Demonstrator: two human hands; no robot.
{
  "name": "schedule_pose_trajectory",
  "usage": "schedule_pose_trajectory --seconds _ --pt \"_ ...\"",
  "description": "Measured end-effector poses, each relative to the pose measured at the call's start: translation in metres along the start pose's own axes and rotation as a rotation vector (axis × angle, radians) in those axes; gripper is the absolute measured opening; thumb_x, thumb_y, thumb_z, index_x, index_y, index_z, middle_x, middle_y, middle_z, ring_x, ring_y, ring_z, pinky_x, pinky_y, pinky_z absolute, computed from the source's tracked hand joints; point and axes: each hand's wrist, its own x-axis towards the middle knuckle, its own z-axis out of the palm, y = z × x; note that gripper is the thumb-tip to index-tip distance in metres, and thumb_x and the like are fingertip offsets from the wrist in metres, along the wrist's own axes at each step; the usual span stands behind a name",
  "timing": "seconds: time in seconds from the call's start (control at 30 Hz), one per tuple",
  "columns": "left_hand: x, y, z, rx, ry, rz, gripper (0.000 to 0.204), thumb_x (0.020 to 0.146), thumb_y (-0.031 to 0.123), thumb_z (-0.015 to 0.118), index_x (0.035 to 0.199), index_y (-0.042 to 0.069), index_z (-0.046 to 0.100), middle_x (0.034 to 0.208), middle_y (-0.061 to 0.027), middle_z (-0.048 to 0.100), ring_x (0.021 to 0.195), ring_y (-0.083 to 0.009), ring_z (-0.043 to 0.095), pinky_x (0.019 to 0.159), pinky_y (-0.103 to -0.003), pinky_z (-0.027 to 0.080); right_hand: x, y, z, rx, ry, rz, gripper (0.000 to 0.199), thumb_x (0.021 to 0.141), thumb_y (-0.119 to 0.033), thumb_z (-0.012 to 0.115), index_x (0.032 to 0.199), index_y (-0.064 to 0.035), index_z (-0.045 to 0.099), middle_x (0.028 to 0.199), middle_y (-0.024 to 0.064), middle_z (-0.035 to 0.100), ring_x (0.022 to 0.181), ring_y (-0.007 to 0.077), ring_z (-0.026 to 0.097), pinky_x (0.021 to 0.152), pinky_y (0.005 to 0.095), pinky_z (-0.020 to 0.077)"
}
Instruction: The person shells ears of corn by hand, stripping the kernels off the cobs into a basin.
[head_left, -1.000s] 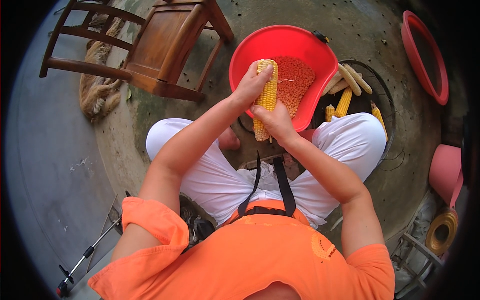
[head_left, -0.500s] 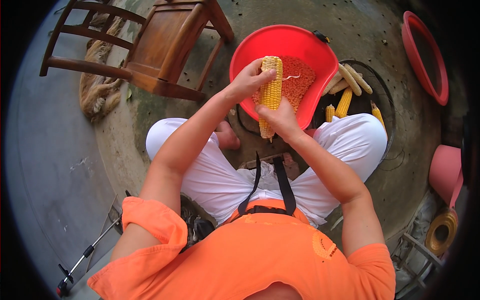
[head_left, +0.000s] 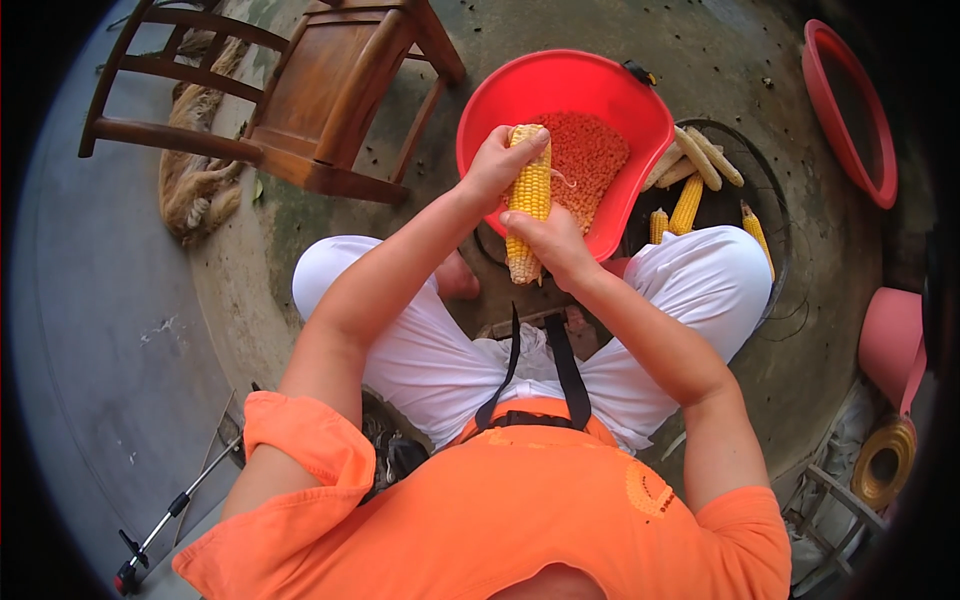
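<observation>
Between both hands I hold a yellow corn cob (head_left: 530, 190), slightly tilted, over the near left part of a red basin (head_left: 510, 90). My left hand (head_left: 500, 160) wraps round its far end, thumb across the top. Lower down, my right hand (head_left: 553, 240) grips the cob from the right, thumb lying on the kernels. A pale patch without kernels shows at the far end. Loose orange kernels (head_left: 588, 160) lie in the basin. A thin pale strand hangs beside the cob.
Right of the basin, stripped pale cobs (head_left: 703, 160) and yellow cobs (head_left: 686, 205) lie in a dark round tray. A wooden chair (head_left: 320, 90) stands at the far left. A red round tub (head_left: 850, 110) and a pink container (head_left: 890, 335) are at the right.
Both hands have shifted a little left and nearer with the cob. Its far end now leans less upright, and the grip on it continues.
</observation>
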Motion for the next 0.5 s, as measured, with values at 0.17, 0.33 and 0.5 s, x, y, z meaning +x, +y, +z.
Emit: schedule_pose_trajectory --seconds 0.17,0.33,0.5 --pt "-0.008 0.001 0.015 -0.139 -0.065 -0.058 0.048 0.08 0.028 0.064 0.111 0.002 0.04 0.093 -0.0058 0.052 0.078 -0.0121 0.056 0.064 -0.026 0.047 0.002 0.001 -0.01 0.115 -0.015 0.068 0.027 0.076 -0.017 0.061 0.096 -0.0015 0.051 0.078 0.0031 0.054 0.065 0.0114 0.054 0.057 0.0257 0.0458" --pt "-0.016 -0.002 0.024 0.021 0.034 0.132 0.049 0.081 0.025 0.062 0.118 0.005 0.038 0.088 -0.0057 0.052 0.073 -0.0148 0.057 0.067 -0.03 0.05 0.004 0.009 -0.003 0.025 0.051 -0.088 0.03 0.077 -0.018 0.061 0.1 -0.0009 0.051 0.084 0.0037 0.055 0.073 0.011 0.054 0.064 0.0252 0.0452" --pt "-0.009 -0.004 0.016 0.018 0.112 0.025 0.042 0.082 0.025 0.06 0.115 0.004 0.043 0.094 -0.0083 0.055 0.08 -0.0171 0.058 0.071 -0.03 0.049 0.003 0.014 0.0 0.044 0.022 -0.055 0.031 0.077 -0.018 0.061 0.1 -0.0007 0.05 0.085 0.0042 0.055 0.073 0.0113 0.054 0.064 0.0247 0.0449"
